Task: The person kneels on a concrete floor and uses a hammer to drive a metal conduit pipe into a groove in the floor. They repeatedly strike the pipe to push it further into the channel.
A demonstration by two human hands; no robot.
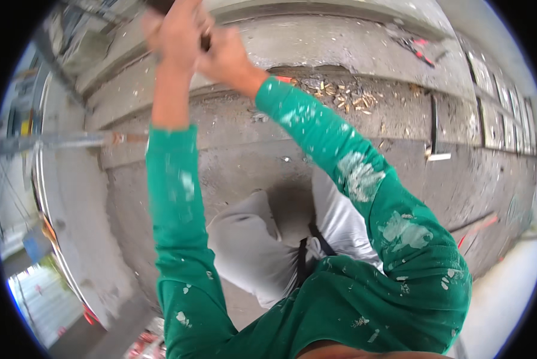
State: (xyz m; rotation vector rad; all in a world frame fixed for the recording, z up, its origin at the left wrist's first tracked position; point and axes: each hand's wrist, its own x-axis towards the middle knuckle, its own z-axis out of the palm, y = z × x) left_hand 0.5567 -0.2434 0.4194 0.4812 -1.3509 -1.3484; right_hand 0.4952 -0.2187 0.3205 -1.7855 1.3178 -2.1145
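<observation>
Both arms, in green sleeves spattered with white, reach up to the far left. My left hand (178, 39) is blurred by motion, its fingers curled in. Close against it, my right hand (227, 57) is closed too. Between and above the hands shows a dark brown piece (205, 40), possibly part of a handle; most of it is covered by fingers or cut off by the picture's upper edge. Beneath them are grey concrete steps (232, 128), dusty and worn.
Many small pale chips (352, 99) lie on a step right of my hands. Farther right are red-and-black pliers (421, 52), a dark bar with a pale end (434, 122) and a red-edged strip (478, 224). A metal pole (71, 140) juts in from the left.
</observation>
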